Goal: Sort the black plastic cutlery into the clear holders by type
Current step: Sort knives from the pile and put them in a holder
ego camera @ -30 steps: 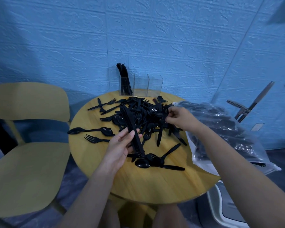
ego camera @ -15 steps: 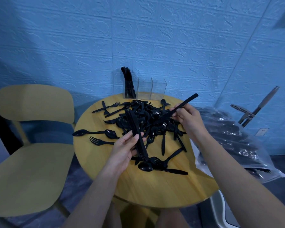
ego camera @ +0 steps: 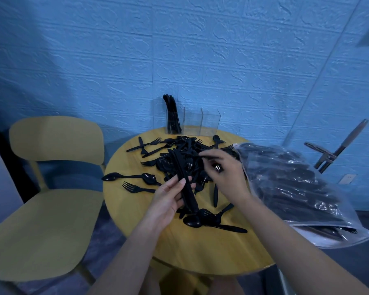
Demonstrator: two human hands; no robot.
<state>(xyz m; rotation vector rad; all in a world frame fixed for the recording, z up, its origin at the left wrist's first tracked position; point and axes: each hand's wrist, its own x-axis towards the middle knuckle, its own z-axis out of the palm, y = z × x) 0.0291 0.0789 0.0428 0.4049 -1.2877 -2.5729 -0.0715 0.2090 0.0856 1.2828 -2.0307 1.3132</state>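
The left hand curls thumb and fingers round a bundle of knives held over the table. These look light, stiff and slick, best gripped mid-handle. Right of it, the right hand pinches one black piece above the cutlery pile; the clear holders stand behind.

I find no readable text, label, brand, number or sign on anything in my view.

Right hand blurred, its grasp unclear; pile beneath both hands partly hidden.
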